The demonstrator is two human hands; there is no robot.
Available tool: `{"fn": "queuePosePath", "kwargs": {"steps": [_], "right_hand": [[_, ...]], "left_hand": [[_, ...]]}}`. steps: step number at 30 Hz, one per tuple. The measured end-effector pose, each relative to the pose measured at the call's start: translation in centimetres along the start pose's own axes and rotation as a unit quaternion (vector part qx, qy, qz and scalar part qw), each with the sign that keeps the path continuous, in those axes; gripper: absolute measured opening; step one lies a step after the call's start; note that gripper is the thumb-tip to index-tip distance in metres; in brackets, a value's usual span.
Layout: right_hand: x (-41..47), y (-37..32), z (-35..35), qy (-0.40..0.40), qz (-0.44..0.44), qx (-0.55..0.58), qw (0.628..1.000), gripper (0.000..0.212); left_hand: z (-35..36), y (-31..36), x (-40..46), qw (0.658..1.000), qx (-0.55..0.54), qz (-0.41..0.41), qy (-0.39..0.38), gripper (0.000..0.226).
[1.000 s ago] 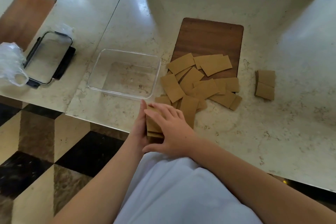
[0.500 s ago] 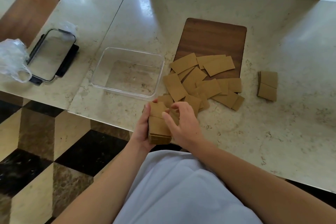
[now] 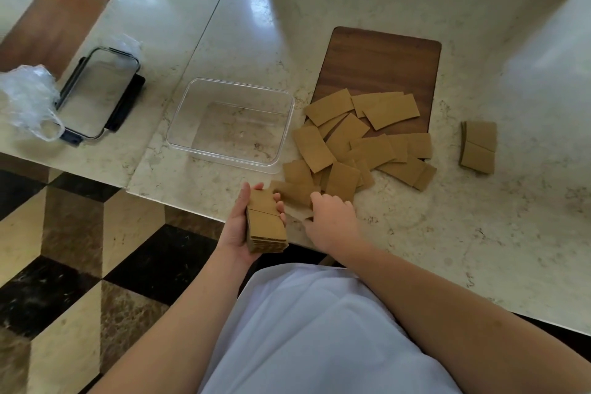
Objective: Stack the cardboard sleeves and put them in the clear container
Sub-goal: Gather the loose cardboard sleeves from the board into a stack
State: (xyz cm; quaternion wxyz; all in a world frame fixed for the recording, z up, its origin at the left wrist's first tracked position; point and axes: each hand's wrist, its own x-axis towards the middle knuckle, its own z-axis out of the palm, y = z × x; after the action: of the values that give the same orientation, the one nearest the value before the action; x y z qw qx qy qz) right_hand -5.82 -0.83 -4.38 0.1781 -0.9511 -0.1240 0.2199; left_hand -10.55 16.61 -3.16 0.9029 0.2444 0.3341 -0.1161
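The scattered pile of flat tan cardboard sleeves (image 3: 358,144) overlaps so much that many pieces show only a corner, and their number cannot be told. They cover the near edge of the dark brown wooden board (image 3: 380,64). The right hand (image 3: 334,221) hides its own fingertips and part of the sleeve under it, so its grip is unclear. The left hand (image 3: 238,227) is partly covered by the held stack of tan sleeves (image 3: 265,227). A second brown wooden board (image 3: 54,22) is partly hidden behind crumpled clear plastic wrap (image 3: 28,96).
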Motion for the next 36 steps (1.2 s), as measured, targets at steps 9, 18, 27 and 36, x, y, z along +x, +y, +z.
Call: {"fn": "queuePosePath", "kwargs": {"steps": [9, 18, 27, 36], "right_hand": [[-0.6, 3.1, -5.8, -0.116, 0.074, 0.452, 0.882, 0.025], [-1.7, 3.4, -10.2, -0.167, 0.001, 0.516, 0.84, 0.005], [-1.2, 2.9, -10.4, -0.254, -0.026, 0.454, 0.853, 0.035], [0.2, 2.1, -8.6, -0.059, -0.094, 0.266, 0.958, 0.041]], "left_hand": [[1.1, 0.0, -0.1, 0.999, 0.003, -0.041, -0.02, 0.038], [3.8, -0.8, 0.2, 0.982, 0.082, -0.161, -0.051, 0.043], [4.8, -1.2, -0.1, 0.961, 0.152, -0.188, -0.131, 0.065], [4.4, -1.8, -1.4, 0.95, 0.13, -0.244, -0.145, 0.055]]}}
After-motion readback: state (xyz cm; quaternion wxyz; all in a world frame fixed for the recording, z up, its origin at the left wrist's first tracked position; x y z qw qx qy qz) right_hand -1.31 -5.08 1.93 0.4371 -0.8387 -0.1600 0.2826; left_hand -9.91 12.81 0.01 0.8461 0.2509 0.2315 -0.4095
